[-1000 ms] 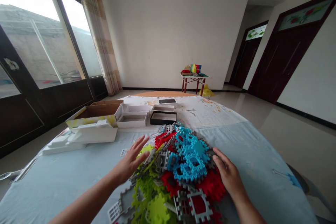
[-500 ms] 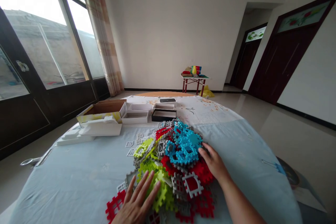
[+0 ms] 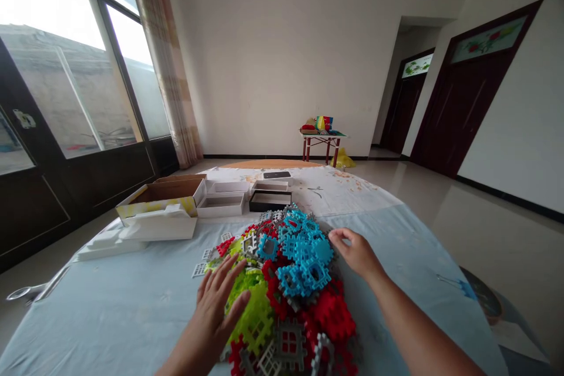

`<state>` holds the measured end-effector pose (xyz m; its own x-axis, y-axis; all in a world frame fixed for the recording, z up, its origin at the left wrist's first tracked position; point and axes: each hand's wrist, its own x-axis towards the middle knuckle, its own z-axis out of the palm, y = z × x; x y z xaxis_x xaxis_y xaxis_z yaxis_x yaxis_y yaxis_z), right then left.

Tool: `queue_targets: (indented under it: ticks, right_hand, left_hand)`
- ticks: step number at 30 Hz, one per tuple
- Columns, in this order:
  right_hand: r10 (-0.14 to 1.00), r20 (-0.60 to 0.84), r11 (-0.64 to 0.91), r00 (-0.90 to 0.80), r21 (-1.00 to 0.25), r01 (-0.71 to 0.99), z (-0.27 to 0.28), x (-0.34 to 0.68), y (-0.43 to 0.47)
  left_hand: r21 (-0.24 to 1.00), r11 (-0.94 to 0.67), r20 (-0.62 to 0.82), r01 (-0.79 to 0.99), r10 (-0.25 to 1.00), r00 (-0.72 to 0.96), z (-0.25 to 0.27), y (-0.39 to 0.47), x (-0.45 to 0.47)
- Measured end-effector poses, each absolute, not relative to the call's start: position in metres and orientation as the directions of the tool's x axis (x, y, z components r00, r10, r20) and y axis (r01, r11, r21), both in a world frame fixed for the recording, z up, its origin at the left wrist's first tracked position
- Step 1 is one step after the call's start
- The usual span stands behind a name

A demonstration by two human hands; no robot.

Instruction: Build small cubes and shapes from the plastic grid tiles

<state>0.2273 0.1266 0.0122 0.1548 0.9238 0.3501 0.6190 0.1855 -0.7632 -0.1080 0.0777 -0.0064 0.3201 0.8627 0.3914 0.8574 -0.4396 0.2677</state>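
Interlocking plastic building pieces with notched edges lie in a heap on the cloth-covered table. Blue pieces (image 3: 304,249) top its far right side, yellow-green pieces (image 3: 255,311) are at the left, and red pieces (image 3: 332,311) are at the near right. Grey window-frame pieces (image 3: 291,343) show at the near end. My left hand (image 3: 218,296) is open, fingers apart, over the left edge of the yellow-green pieces. Just right of the blue pieces, my right hand (image 3: 358,252) has its fingers curled and the tips close together. I see nothing held in it.
Beyond the heap stand a cardboard box (image 3: 161,191), white box trays (image 3: 220,204) and a black-sided tray (image 3: 269,201). White foam pieces (image 3: 110,241) lie at the left. A small table (image 3: 324,136) with colourful items stands by the far wall.
The heap's near pieces have been gathered closer together. My left hand has moved up along the left side, and my right hand has come slightly away from the blue pieces. The view has tilted up.
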Motion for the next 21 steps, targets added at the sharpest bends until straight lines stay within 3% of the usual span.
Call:
queue_targets:
  ticks: [5, 9, 14, 21]
  right_hand:
    - [0.942, 0.324, 0.182, 0.092, -0.720, 0.669, 0.012, 0.222, 0.191]
    - [0.979, 0.200, 0.114, 0.038, -0.693, 0.712, 0.010, 0.211, 0.245]
    - [0.996, 0.070, 0.091, -0.058, -0.710, 0.699, -0.001, 0.192, 0.281]
    - [0.912, -0.060, 0.231, -0.406, -0.742, 0.629, 0.002, 0.167, 0.258]
  left_hand:
    - [0.373, -0.365, 0.396, 0.853, 0.894, 0.209, -0.025, 0.105, -0.112]
    - [0.365, -0.372, 0.434, 0.853, 0.879, 0.198, -0.035, 0.118, -0.124]
    - [0.333, -0.283, 0.405, 0.900, 0.904, 0.135, -0.003, 0.153, -0.138]
    - [0.267, -0.189, 0.368, 0.945, 0.926, 0.082, 0.026, 0.259, -0.128]
